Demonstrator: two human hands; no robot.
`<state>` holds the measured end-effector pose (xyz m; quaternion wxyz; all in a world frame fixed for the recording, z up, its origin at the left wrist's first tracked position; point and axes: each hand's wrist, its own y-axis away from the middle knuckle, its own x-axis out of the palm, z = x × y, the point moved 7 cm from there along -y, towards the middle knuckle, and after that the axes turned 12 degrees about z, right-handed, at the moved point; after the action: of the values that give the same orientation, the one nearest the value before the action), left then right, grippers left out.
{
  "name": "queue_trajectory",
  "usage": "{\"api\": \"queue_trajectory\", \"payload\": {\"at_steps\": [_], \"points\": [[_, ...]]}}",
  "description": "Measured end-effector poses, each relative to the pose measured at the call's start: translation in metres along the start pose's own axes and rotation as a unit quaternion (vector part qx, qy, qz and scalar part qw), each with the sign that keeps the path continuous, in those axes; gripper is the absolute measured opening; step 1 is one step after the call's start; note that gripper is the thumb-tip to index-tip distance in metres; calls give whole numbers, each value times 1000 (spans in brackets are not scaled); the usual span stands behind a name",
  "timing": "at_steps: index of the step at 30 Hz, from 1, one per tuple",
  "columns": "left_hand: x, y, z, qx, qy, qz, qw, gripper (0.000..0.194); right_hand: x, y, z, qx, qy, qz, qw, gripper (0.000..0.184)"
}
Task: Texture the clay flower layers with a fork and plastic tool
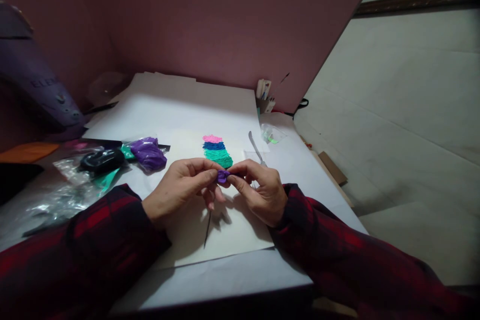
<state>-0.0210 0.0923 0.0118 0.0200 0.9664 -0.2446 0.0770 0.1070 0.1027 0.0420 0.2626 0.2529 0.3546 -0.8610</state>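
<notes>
Between the fingertips of both hands is a small lump of purple modelling clay [222, 176]. My left hand [183, 185] pinches its left side and my right hand [260, 190] its right side, both above a cream sheet of paper [232, 240]. Just beyond the fingers, a textured strip of clay [217, 152] lies on the sheet in pink, dark blue and turquoise bands. A thin dark stick [207, 230] points down below my left fingers; its upper end is hidden. Behind my right hand rests a grey modelling tool [255, 146], partly covered.
Left of my hands lie bagged purple clay [149, 155], bagged black clay [102, 160] and crumpled plastic wrap [56, 205]. A tall lilac bottle [41, 80] stands far left. White sheets [180, 105] spread toward the wall. A small plastic bag [272, 133] lies to the right.
</notes>
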Motion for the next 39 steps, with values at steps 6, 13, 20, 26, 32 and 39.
{"api": "queue_trajectory", "payload": {"at_steps": [6, 13, 20, 26, 32, 39], "points": [[0, -1, 0, -7, 19, -9, 1000, 15, 0, 0, 0, 0, 5, -1, 1000, 8], [0, 0, 0, -12, 20, -17, 1000, 14, 0, 1, 2, -17, 3, -3, 1000, 8], [-3, -1, 1, -22, 5, -23, 999, 16, 0, 1, 2, -14, 3, 0, 1000, 8], [-8, 0, 2, -32, -23, -44, 998, 16, 2, 1, 2, -22, -19, 11, 1000, 13], [-7, -1, 3, -33, -30, -37, 998, 18, 1, 1, 4, -36, -5, 3, 999, 12], [-3, -2, 3, -32, -10, -21, 999, 20, -1, 1, 3, -26, 22, -6, 999, 10]]}}
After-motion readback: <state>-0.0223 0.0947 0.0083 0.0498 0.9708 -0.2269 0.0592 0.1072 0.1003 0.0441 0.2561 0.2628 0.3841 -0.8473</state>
